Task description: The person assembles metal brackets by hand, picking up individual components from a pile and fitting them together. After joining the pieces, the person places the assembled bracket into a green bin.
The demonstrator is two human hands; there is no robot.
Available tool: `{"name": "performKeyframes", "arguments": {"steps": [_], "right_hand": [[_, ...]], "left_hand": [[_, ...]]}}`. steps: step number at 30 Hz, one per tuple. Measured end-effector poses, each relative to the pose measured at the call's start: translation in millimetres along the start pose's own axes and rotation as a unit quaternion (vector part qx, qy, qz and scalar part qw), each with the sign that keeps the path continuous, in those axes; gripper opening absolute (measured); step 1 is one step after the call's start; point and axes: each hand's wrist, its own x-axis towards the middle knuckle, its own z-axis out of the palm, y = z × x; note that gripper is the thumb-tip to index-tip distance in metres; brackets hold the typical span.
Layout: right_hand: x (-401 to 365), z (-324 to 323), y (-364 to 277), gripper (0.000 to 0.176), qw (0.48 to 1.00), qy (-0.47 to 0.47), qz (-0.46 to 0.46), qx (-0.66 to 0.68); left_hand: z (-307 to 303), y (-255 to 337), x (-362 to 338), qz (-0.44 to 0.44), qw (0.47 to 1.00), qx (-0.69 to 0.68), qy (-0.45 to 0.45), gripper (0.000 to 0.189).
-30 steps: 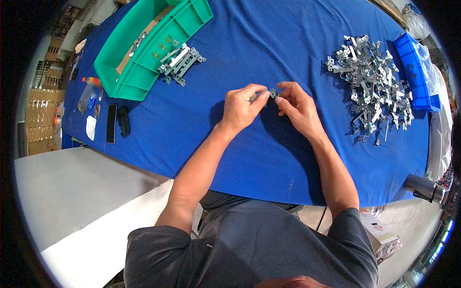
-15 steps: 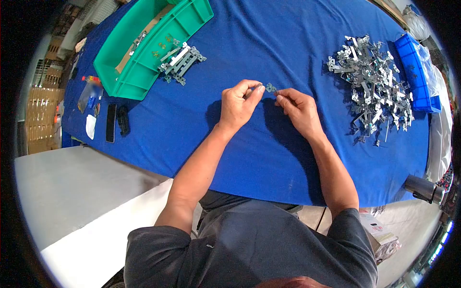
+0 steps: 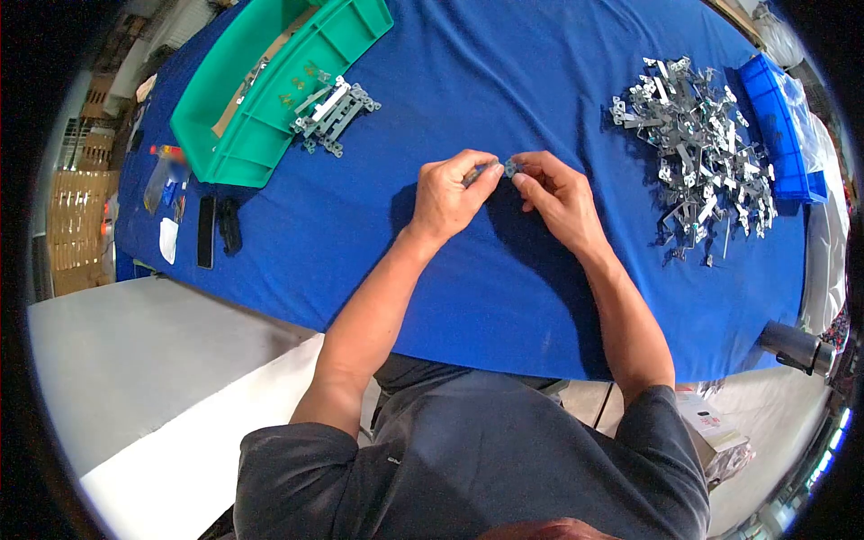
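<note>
A small grey metal bracket with a holed end shows between my two hands above the blue cloth. My left hand is closed in a pinch on it, and part of the metal shows between thumb and fingers. From the other side, the thumb and fingertips of my right hand close on the holed end. The fingers hide most of the piece. Ahead on the left, several similar brackets lie in a small stack. A large loose heap of metal brackets lies to the right.
A green bin with cardboard and metal bits inside stands at the far left. Near it lie a phone and a black object. A blue tray borders the right heap. A dark cylinder sits at the table's right edge.
My right fingers have moved in over the bracket's holed end, which shows less than before. The view has shifted slightly; the stack and heap look the same.
</note>
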Motion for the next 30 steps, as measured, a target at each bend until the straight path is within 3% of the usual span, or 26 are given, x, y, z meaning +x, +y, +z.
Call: {"name": "performKeyframes", "arguments": {"steps": [2, 5, 8, 9, 13, 15, 19, 21, 25, 27, 30], "right_hand": [[1.5, -1.5, 8.9, 0.023, 0.999, -0.008, -0.008, -0.047], [8.7, 1.4, 22.2, 0.021, 0.976, 0.058, -0.197, -0.073], [1.9, 0.5, 3.1, 0.015, 0.986, 0.062, 0.036, 0.151], [2.1, -2.1, 2.8, 0.014, 0.983, 0.058, 0.069, 0.162], [0.9, 1.9, 5.2, 0.016, 0.999, 0.024, 0.027, 0.028], [0.1, 3.1, 5.8, 0.017, 0.999, 0.007, 0.001, -0.039], [0.5, 0.8, 1.8, 0.018, 0.998, 0.001, 0.016, -0.069], [0.6, -0.1, 2.4, 0.018, 0.996, -0.001, 0.029, -0.087], [0.1, 3.3, -1.0, 0.019, 0.999, 0.015, 0.032, 0.021], [0.2, 1.9, -1.3, 0.020, 0.999, 0.005, 0.028, 0.020], [2.9, 3.3, 13.6, 0.019, 0.994, 0.029, -0.075, -0.076]], "left_hand": [[1.5, -0.9, 0.4, 0.034, 0.999, 0.007, 0.005, 0.015], [2.7, 0.2, 0.5, 0.047, 0.999, 0.000, 0.005, 0.016], [1.7, 1.9, -0.5, 0.027, 1.000, 0.002, 0.001, 0.015], [0.1, 3.7, -0.2, 0.007, 1.000, -0.003, 0.004, 0.015], [-2.8, -1.5, 1.5, -0.068, 0.995, -0.053, 0.040, 0.013], [-0.4, -3.2, 0.4, -0.060, 0.995, -0.067, 0.040, 0.013], [-1.7, -1.8, -0.1, -0.077, 0.996, -0.045, 0.006, 0.013], [-1.8, -0.1, -0.5, -0.068, 0.997, -0.038, 0.006, 0.014], [-1.6, 4.1, 0.5, -0.039, 0.999, -0.008, 0.007, 0.014], [1.7, 1.1, 0.1, 0.016, 1.000, 0.003, 0.011, 0.014], [2.8, -0.8, -0.5, 0.043, 0.999, 0.013, 0.004, 0.014]]}}
